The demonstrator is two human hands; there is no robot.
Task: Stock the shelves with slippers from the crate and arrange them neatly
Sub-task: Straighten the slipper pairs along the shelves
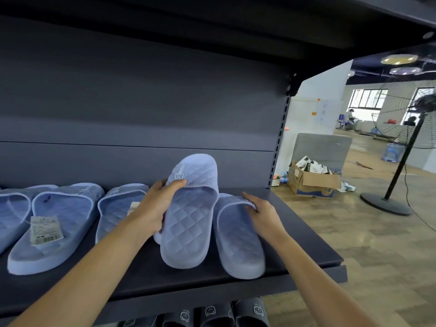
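Left hand [153, 208] grips slipper [188, 223] (tilted), shelf [141, 274]

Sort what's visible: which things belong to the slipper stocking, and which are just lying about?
Job: left hand gripping tilted slipper; right hand touching rightmost slipper; shelved slippers; shelf.
Lying about: cardboard box, standing fan, water jug.

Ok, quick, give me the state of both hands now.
Left hand: grips the raised slipper.
Right hand: open, resting on the rightmost slipper.

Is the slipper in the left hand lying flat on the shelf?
No, the left hand holds the slipper tilted, toe end raised off the shelf.
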